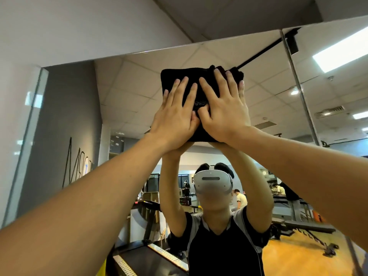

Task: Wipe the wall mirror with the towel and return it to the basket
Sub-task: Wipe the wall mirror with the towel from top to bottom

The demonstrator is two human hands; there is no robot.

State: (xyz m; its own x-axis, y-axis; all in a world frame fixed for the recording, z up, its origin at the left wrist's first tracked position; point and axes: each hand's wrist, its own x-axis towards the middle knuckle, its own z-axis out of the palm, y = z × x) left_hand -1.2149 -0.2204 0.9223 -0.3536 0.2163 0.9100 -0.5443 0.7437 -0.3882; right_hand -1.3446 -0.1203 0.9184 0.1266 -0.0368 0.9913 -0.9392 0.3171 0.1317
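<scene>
Two hands, left [175, 116] and right [225, 114], press a towel [179, 76] flat against the mirror [139, 92], high up near its top edge. Each grip is open, fingers straight and spread, thumbs meeting. Towel: black, folded square, small lettering showing. Mirror reflects a tiled ceiling, treadmill [147, 253], orange floor [294, 253].

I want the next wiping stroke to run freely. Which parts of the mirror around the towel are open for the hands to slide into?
Bare mirror glass lies left of the folded black towel, up to the grey wall edge. More lies right, up to the vertical seam. Above, the top edge is close. On the towel it is crowded: left hand and right hand press side by side.
</scene>
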